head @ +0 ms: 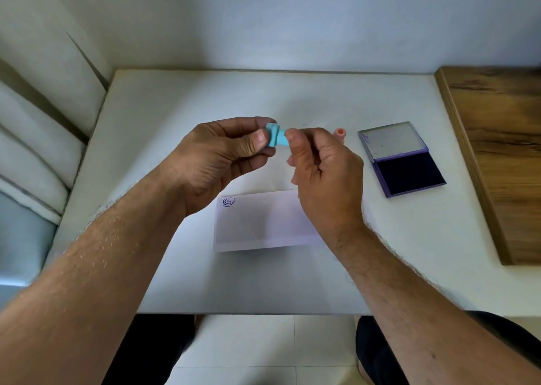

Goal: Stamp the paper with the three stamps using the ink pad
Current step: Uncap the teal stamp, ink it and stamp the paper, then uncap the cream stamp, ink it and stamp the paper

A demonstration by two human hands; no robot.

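Both hands hold a small blue stamp [276, 138] in the air above the table's middle. My left hand [222, 162] pinches its wider end between thumb and fingers; my right hand [322, 173] grips the narrower end with its fingertips. Below them lies the white paper [263, 223], with one round blue print [229, 201] in its upper left corner. An orange stamp [340, 133] stands behind my right hand, partly hidden. The ink pad [405, 173] lies open at the right, its lid [392, 140] folded back. A third stamp is not in view.
The white table [175, 267] meets a wall at the back. A wooden board [497, 150] lies along the right edge. Cushioned seating [35, 150] stands at the left. My knees show under the table's front edge.
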